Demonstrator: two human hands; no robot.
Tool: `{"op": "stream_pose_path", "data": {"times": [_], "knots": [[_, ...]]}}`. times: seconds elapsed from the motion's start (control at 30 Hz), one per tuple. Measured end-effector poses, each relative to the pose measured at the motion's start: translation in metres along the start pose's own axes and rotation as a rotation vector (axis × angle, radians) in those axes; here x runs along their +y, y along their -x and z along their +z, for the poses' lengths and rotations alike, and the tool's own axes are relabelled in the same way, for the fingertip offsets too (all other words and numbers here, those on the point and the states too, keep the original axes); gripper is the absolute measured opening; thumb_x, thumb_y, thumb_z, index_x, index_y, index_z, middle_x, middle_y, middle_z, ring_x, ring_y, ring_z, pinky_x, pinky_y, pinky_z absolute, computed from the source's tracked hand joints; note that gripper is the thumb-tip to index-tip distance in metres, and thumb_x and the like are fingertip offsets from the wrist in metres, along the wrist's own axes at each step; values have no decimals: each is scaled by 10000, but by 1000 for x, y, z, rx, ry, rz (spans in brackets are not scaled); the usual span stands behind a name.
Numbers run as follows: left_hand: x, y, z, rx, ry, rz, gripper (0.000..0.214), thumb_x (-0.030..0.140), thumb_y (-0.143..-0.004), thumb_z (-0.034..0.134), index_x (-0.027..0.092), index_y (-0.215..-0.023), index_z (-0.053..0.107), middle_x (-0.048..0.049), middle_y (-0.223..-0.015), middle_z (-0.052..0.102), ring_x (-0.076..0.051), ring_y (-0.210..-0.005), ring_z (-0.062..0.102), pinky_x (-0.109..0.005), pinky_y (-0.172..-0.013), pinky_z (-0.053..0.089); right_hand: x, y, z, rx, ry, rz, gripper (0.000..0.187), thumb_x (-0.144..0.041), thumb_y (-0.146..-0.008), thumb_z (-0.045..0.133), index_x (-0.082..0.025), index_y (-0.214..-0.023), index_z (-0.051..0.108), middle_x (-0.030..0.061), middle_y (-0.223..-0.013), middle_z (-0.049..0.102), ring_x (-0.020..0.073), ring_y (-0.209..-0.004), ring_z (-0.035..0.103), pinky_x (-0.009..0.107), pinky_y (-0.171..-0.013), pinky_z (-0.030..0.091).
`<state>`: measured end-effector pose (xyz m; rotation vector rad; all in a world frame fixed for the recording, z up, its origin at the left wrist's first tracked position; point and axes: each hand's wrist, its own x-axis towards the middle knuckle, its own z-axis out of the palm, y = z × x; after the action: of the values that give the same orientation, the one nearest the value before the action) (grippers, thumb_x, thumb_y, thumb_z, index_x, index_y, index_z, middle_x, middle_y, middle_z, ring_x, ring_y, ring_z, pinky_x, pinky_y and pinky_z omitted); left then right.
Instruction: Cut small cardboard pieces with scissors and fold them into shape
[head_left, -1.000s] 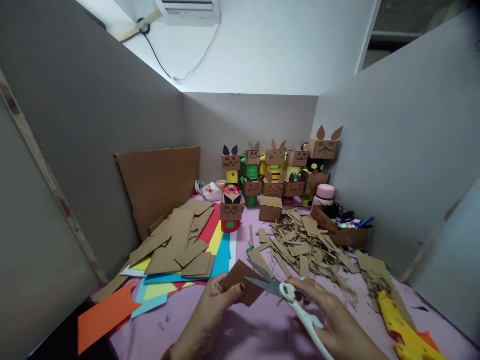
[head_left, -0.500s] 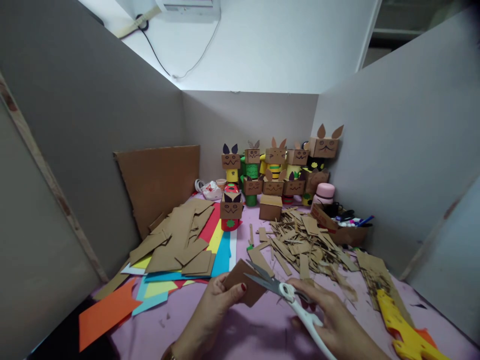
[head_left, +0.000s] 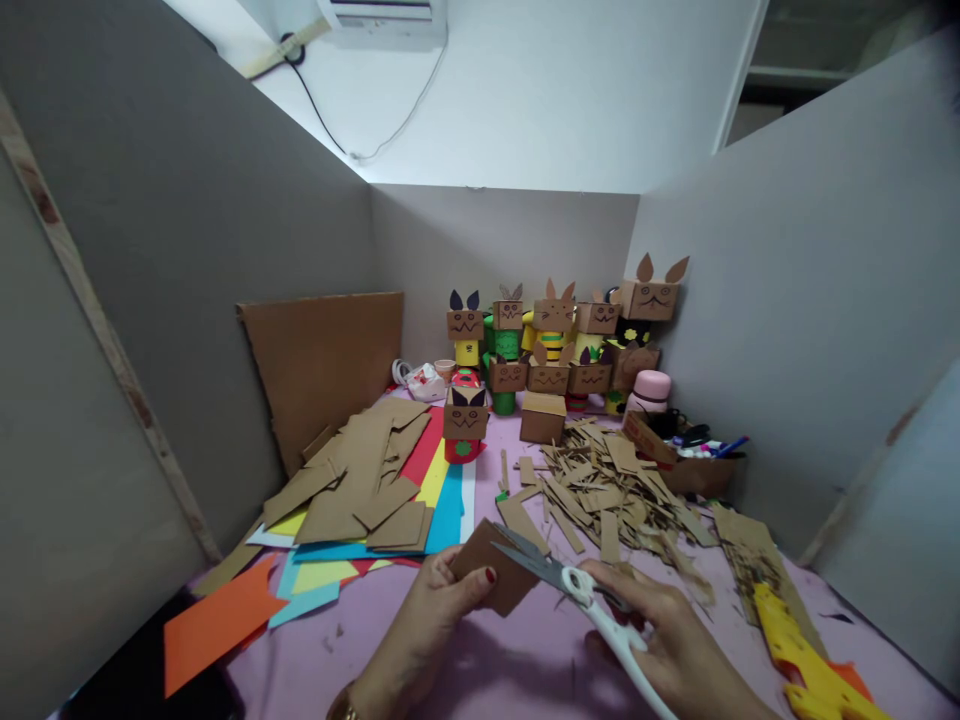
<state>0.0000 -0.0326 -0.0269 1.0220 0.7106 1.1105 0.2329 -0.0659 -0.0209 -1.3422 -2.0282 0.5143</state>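
Observation:
My left hand (head_left: 427, 620) pinches a small brown cardboard piece (head_left: 491, 570) just above the pink table, thumb on top. My right hand (head_left: 675, 650) grips white-handled scissors (head_left: 585, 595) whose open blades rest against the right edge of that piece. Both hands are low in the picture, close to the table's front edge.
Brown cardboard sheets on coloured paper (head_left: 360, 490) lie to the left, with an orange sheet (head_left: 217, 625) at the front left. Cardboard scraps (head_left: 607, 485) are piled ahead. Box-headed figures (head_left: 555, 345) stand at the back. A yellow glue gun (head_left: 806, 660) lies right. Grey partition walls enclose the table.
The scissor blades have slid slightly further onto the cardboard piece. Both hands stay almost where they were; the view shifted a little.

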Motion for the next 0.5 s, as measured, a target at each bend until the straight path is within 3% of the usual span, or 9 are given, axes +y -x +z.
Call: {"op": "stream_pose_path", "data": {"times": [0.17, 0.37, 0.5], "knots": [[0, 1, 2, -3, 12, 5, 267, 230, -687, 677, 93, -913, 640, -115, -808, 707, -194, -715, 620, -271, -652, 452, -3, 0, -2, 19, -75, -9, 412, -288, -648, 660, -259, -1059, 644, 9, -727, 661, 169, -600, 566, 234, -566, 459], [0, 2, 4, 29, 40, -37, 278, 242, -675, 690, 125, -924, 652, -102, -812, 710, -194, -701, 632, -294, -686, 466, 2, -3, 0, -65, -128, 27, 247, -321, -655, 668, -225, -881, 701, -6, -648, 640, 171, -582, 544, 237, -560, 434], [-2, 1, 3, 42, 68, -15, 279, 246, -669, 694, 120, -914, 653, -107, -839, 705, -192, -731, 623, -272, -673, 460, 16, -6, 14, 71, -348, 183, 412, -311, -618, 706, -197, -1012, 664, -22, -641, 607, 151, -567, 517, 237, -548, 429]]}}
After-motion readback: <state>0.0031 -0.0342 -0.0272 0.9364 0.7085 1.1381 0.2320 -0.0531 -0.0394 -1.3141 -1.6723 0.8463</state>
